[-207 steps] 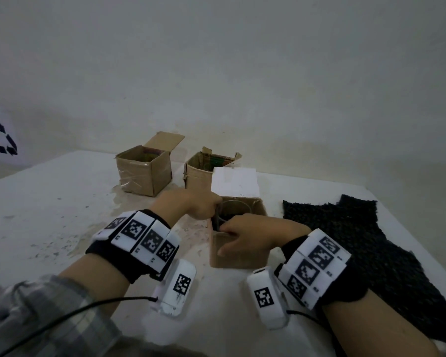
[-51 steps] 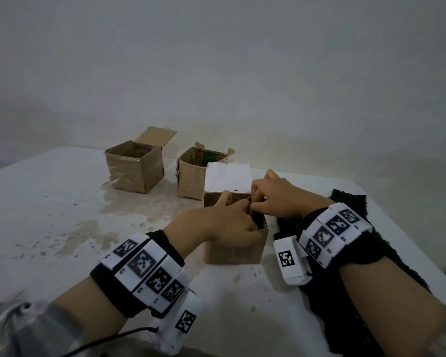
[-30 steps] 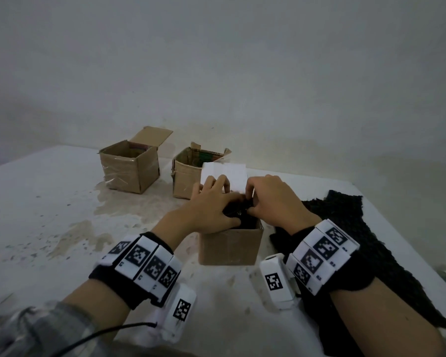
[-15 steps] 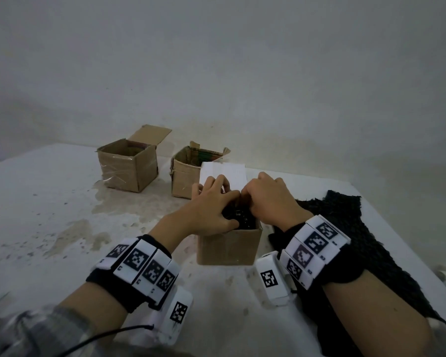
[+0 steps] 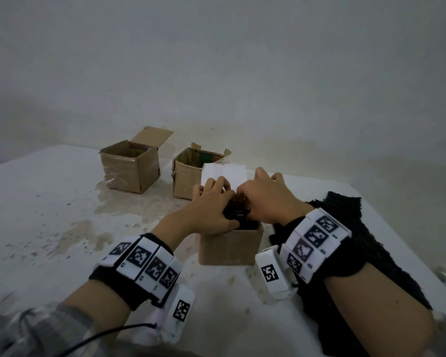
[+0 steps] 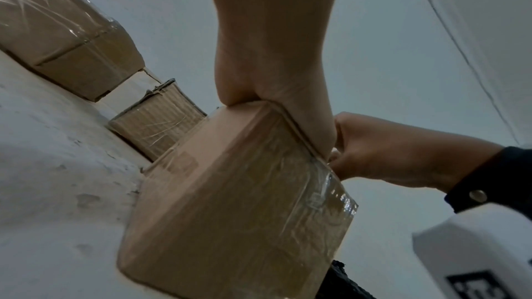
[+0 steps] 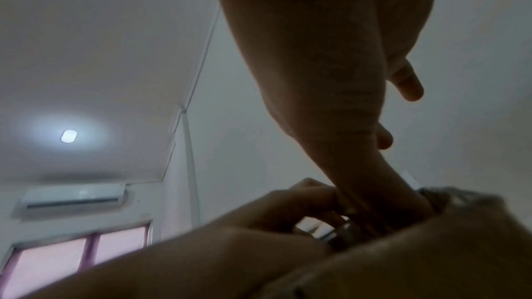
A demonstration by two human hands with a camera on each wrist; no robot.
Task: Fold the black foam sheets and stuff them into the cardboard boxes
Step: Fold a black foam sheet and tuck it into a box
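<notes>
A small cardboard box stands on the table in front of me, its white flap folded up at the back. A wad of black foam sheet sticks out of its open top. My left hand lies over the left of the opening, fingers curled onto the foam and thumb along the near rim. My right hand grips the foam from the right, fingers bent down into it. The left wrist view shows the box from below, with the heel of my left hand on its top edge and my right hand beside it.
Two more open cardboard boxes stand behind, near the wall. A pile of flat black foam sheets lies on the table to the right, under my right forearm. The table's right edge runs close by the pile.
My left hand has moved from the box's near rim to over the opening. Both hands now sit on the foam wad, which has sunk slightly into the box over the last second.
</notes>
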